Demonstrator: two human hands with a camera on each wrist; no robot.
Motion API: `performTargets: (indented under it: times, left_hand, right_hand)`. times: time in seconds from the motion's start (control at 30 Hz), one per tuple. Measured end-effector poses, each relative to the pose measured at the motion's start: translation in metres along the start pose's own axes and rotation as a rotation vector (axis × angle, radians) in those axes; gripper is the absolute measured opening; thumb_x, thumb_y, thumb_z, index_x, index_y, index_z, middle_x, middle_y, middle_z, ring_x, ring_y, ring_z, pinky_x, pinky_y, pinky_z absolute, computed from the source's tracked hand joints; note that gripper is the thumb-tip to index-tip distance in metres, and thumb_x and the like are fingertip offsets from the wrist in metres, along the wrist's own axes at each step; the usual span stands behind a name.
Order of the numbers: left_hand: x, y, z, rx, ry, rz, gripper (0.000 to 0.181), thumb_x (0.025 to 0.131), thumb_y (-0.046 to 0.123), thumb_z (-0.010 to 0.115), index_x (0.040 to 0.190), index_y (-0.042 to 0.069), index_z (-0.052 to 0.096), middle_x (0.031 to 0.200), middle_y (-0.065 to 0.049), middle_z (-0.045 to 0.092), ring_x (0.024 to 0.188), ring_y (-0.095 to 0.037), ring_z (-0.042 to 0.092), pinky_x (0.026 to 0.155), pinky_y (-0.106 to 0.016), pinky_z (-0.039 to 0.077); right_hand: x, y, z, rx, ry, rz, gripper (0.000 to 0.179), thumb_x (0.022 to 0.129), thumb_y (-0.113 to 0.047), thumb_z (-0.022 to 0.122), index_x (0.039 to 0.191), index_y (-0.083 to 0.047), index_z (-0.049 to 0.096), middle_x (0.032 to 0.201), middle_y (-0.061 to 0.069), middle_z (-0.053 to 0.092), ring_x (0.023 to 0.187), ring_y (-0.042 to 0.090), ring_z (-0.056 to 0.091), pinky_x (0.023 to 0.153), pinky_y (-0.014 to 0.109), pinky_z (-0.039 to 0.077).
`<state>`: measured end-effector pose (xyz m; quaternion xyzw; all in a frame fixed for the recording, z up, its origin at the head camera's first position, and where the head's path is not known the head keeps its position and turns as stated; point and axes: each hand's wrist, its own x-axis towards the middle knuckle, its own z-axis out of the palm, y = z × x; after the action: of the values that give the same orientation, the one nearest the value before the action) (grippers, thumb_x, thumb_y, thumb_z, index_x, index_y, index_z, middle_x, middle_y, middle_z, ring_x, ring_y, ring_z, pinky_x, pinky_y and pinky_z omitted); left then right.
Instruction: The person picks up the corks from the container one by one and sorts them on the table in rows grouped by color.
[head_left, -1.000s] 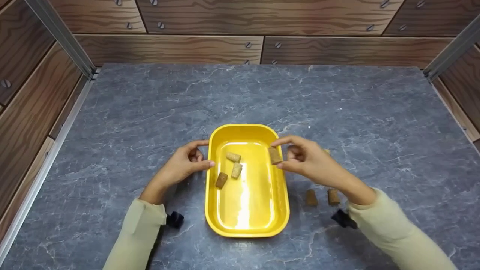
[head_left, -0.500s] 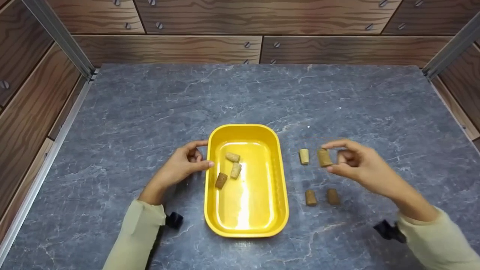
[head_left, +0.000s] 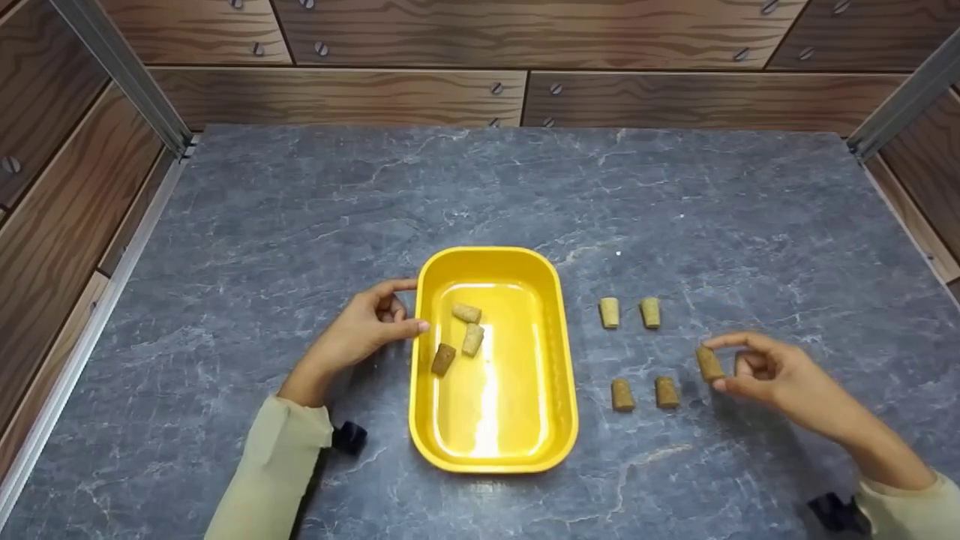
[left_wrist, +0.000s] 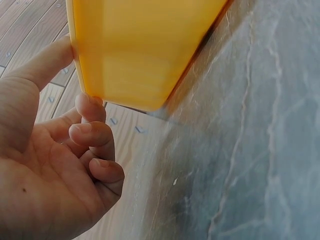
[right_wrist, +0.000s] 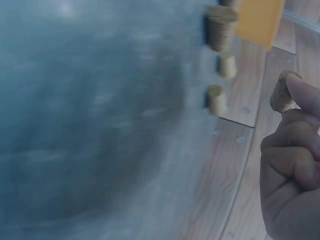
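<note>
Wood-grain panels point(head_left: 337, 97) stand behind a grey marbled tabletop point(head_left: 322, 195). In the head view, the hands are well apart. The left hand point(head_left: 356, 330) grips a yellow tray point(head_left: 525, 375) at its left rim, while the right hand point(head_left: 799, 386) pinches a cork stopper point(head_left: 709, 364) between thumb and index finger, to the right of two pale corks point(head_left: 610, 313) and two brown corks point(head_left: 622, 395). The cork stopper's long axis runs mostly front to back, its far end leaning left. The four corks beside the tray also point front to back, whereas the three loose corks point(head_left: 472, 340) inside it lie at differing angles.

The left wrist view alone shows the tray's outer side wall and that hand's remaining fingers, curled toward the palm below the rim.

The right wrist view, somewhat blurred, reveals the cork stopper's round end, facing upward in the frame; its long axis slants, upper end to the right. A corner of the tray shows above.
</note>
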<state>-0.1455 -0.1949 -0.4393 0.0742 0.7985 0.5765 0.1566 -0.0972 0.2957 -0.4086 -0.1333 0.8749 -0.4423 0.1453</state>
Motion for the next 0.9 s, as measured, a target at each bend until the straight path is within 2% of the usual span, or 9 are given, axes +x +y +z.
performTargets:
  times: [0.2,0.37,0.6,0.9]
  left_hand:
    - [0.001,0.001,0.001,-0.004,0.004,-0.001,0.063,0.084,0.016,0.075,0.139,0.002,0.047,0.077,0.002,0.049,0.063,-0.008,0.041,0.057,-0.019,0.037]
    - [0.001,0.002,0.001,-0.024,0.015,-0.002,0.063,0.083,0.014,0.075,0.138,0.001,0.048,0.076,0.002,0.049,0.062,-0.008,0.041,0.055,-0.018,0.036]
    - [0.001,0.001,0.001,-0.017,0.019,-0.004,0.063,0.083,0.013,0.075,0.138,0.002,0.048,0.076,0.003,0.049,0.062,-0.008,0.041,0.056,-0.018,0.036]
    - [-0.001,0.001,0.001,-0.001,0.009,0.003,0.063,0.083,0.015,0.074,0.138,0.0,0.047,0.077,0.003,0.049,0.063,-0.008,0.041,0.057,-0.019,0.037]
  right_hand:
    - [-0.005,0.012,0.002,-0.007,-0.106,0.077,0.051,0.086,-0.009,0.07,0.129,0.007,0.047,0.063,-0.008,0.042,0.052,0.001,0.035,0.045,0.028,0.035]
    - [-0.004,0.013,0.001,-0.039,-0.158,0.096,0.05,0.088,-0.01,0.068,0.129,0.008,0.046,0.064,-0.007,0.043,0.052,0.002,0.035,0.045,0.027,0.034]
    - [-0.001,0.016,0.006,-0.11,-0.173,0.075,0.046,0.084,-0.006,0.07,0.123,0.008,0.051,0.065,-0.008,0.045,0.053,-0.001,0.039,0.046,0.021,0.036]
    - [0.001,0.016,0.01,-0.185,-0.158,0.097,0.045,0.081,-0.006,0.072,0.12,0.005,0.054,0.066,-0.005,0.048,0.055,0.0,0.041,0.048,0.021,0.037]
